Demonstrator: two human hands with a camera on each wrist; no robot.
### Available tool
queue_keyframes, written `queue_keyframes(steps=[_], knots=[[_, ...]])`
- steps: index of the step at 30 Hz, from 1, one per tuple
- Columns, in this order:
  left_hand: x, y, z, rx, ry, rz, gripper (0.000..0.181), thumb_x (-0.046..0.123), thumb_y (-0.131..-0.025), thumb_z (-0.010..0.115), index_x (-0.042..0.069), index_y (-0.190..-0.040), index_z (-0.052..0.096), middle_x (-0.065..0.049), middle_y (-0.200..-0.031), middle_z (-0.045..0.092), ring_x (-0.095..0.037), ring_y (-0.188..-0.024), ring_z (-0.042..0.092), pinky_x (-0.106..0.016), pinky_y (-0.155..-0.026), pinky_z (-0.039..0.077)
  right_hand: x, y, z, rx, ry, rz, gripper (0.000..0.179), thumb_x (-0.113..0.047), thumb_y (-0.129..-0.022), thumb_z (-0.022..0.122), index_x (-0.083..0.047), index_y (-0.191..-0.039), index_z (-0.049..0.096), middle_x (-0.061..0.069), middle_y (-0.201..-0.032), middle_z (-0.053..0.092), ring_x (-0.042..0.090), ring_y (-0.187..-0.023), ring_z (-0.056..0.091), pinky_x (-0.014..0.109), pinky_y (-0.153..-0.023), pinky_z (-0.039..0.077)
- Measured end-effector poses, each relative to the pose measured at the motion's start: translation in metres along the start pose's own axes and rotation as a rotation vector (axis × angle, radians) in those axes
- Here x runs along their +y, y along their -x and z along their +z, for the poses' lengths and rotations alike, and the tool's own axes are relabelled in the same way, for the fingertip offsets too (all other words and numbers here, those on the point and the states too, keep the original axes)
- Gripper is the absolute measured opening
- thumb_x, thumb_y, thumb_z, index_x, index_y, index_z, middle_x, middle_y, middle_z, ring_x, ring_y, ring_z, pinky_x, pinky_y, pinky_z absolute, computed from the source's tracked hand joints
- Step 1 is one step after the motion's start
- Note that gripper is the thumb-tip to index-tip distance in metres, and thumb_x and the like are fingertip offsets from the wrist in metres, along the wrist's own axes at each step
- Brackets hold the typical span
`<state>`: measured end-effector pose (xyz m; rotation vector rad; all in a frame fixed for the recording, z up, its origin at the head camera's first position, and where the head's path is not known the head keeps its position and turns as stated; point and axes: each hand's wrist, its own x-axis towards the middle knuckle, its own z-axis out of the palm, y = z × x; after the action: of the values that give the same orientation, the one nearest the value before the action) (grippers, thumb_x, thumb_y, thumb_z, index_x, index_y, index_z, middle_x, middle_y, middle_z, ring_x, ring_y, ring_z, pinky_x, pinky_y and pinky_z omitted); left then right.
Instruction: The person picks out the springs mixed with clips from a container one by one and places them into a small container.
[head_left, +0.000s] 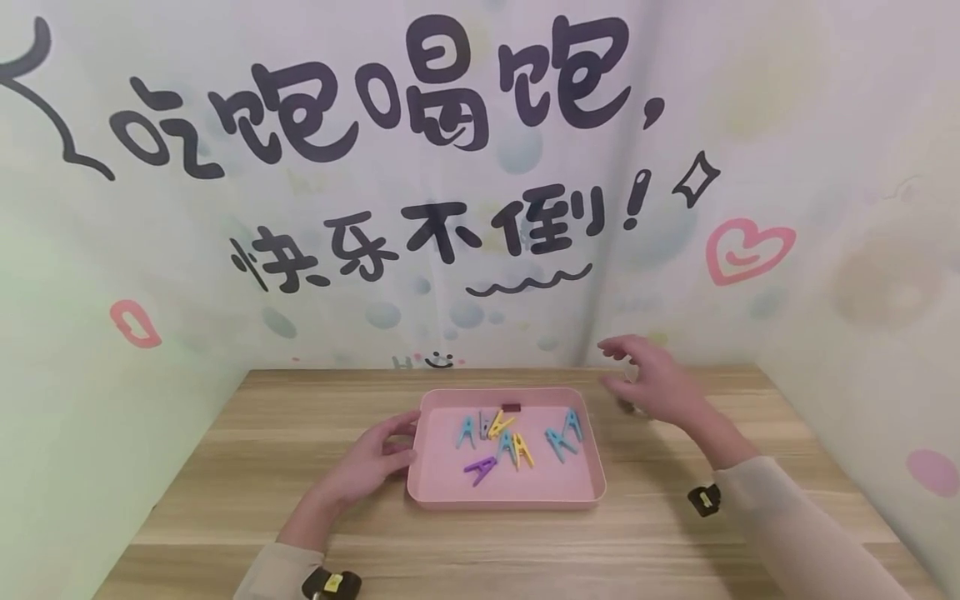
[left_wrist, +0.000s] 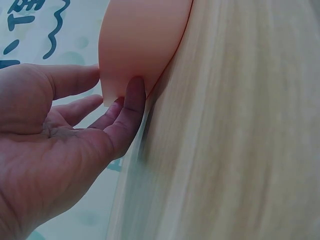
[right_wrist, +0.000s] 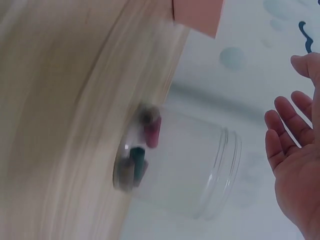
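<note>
A shallow pink tray lies on the table. In it are several small plastic clothespins, blue, yellow and purple, plus a dark red block. My left hand touches the tray's left side; the left wrist view shows its thumb at the rim and a fingertip on the outer wall. To the right, my right hand holds nothing, its fingers spread above a clear jar. Blurred pieces, one reddish and one dark green, lie at the jar's bottom. In the head view the hand mostly hides the jar.
The wood-grain table meets a printed wall curtain behind the tray. Similar pale curtains rise along the left and right sides. Both wrists carry a small black camera strap, such as the left strap.
</note>
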<state>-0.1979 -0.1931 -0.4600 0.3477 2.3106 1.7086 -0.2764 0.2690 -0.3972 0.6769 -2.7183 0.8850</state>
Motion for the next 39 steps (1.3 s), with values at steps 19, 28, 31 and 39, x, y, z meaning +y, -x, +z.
queue_keyframes(steps=[19,28,31,39], knots=[[0.003,0.003,0.0,0.001,-0.002,-0.004,0.061,-0.002,-0.105,0.058,-0.006,-0.161,0.034,-0.031,-0.151,0.046,-0.043,-0.127,0.061,-0.045,-0.101,0.059,-0.029,-0.023,0.055,-0.152,0.106,-0.223,0.041,-0.013,-0.092,0.082,-0.006,-0.131,0.071,0.007,-0.128,0.069,0.029,-0.121,0.062,0.052,-0.105,0.053],[0.002,0.004,0.0,-0.001,0.004,0.014,0.06,-0.003,-0.105,0.058,-0.007,-0.16,0.035,-0.033,-0.152,0.045,-0.045,-0.126,0.061,-0.046,-0.1,0.059,-0.036,-0.038,0.067,-0.259,0.143,-0.307,0.037,-0.019,-0.095,0.079,-0.012,-0.13,0.071,0.006,-0.127,0.067,0.027,-0.122,0.057,0.051,-0.105,0.05],[0.0,0.003,-0.001,-0.002,0.003,0.009,0.06,-0.002,-0.105,0.058,-0.006,-0.161,0.035,-0.031,-0.152,0.046,-0.045,-0.128,0.061,-0.045,-0.101,0.059,-0.038,-0.045,0.069,-0.283,0.16,-0.359,0.034,-0.019,-0.095,0.08,-0.014,-0.129,0.072,0.005,-0.123,0.068,0.023,-0.116,0.057,0.047,-0.102,0.051],[-0.003,-0.001,-0.002,-0.035,0.024,0.033,0.06,-0.002,-0.106,0.056,-0.008,-0.161,0.032,-0.031,-0.152,0.046,-0.047,-0.131,0.059,-0.045,-0.103,0.057,-0.044,-0.064,0.078,-0.37,0.247,-0.479,0.032,-0.02,-0.095,0.081,-0.019,-0.126,0.076,-0.003,-0.123,0.068,0.022,-0.117,0.057,0.043,-0.099,0.05]])
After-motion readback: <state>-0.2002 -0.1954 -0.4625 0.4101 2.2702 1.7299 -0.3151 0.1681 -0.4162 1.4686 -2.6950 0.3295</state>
